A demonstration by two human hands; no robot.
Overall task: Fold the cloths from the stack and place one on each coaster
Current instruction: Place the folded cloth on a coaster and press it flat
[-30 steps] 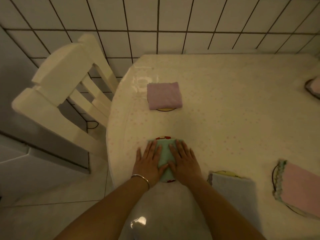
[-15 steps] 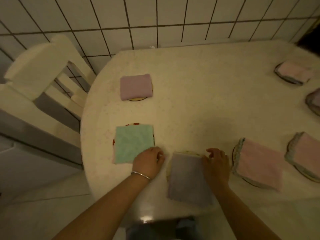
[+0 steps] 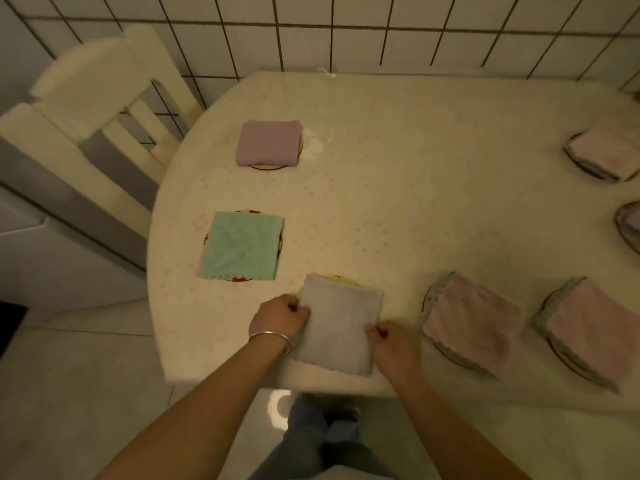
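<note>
Grey cloth (image 3: 341,323) is held at both side edges, at the near edge of the table (image 3: 415,209). Its left edge is pinched by the curled fingers of the left hand (image 3: 278,320), and its right edge is pinched by the curled fingers of the right hand (image 3: 393,348). A silver bangle (image 3: 272,337) is worn on the left wrist. A yellow coaster (image 3: 341,279) is partly covered by the far end of the grey cloth. Just to the left, a green cloth (image 3: 242,245) is laid flat on a red coaster (image 3: 242,279). Farther back, a purple cloth (image 3: 268,142) is set on another coaster. Pink cloths (image 3: 474,322) are laid on coasters to the right. A white chair (image 3: 100,109) is seen beside the table
</note>
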